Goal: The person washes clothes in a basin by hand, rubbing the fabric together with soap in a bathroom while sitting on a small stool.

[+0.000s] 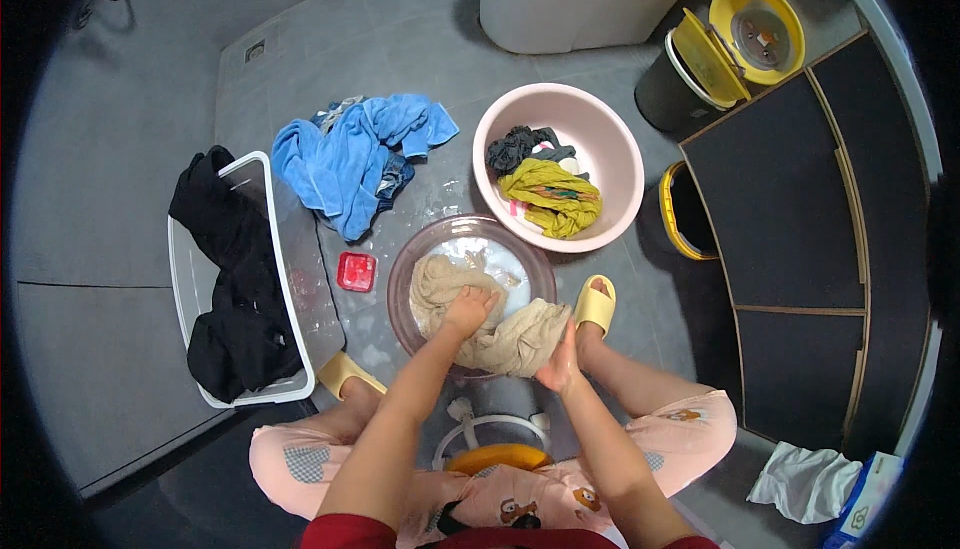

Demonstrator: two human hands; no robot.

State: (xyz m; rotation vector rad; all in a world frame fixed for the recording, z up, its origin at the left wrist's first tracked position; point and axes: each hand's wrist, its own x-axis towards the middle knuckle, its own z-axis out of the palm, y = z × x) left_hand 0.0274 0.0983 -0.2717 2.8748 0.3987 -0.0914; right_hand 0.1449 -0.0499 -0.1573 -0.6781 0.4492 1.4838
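1. The left hand (472,311) is resting on the beige cloth (445,284), its fingers lying close together over the folds; whether they are pinching it, I cannot tell.
2. The right hand (562,357) is closing around the right end of the same cloth, with the thumb side showing and the other fingers partly hiding behind it.
3. The beige cloth is lying bunched mostly inside a brownish-pink basin (398,299), in whitish, foamy water (508,267); its right end is reaching over the rim.
4. The basin is standing on a grey tiled floor (400,59), which is looking wet near it, between two yellow slippers (594,307) that the person is wearing.
5. Just beside it, on the left, a red dish (356,272) is lying; behind this, blue clothes (345,159) are forming a pile.
6. A pale pink basin (625,154) is holding a mustard-yellow cloth (555,199) and dark pieces.
7. Farther left, a white-rimmed box (268,174) is containing black clothes (240,289).
8. At the far side a white fixture (560,9) is standing; dark panels (780,179) are filling the right side.
9. At lower right, a blue-and-white package (868,499) is carrying small print.
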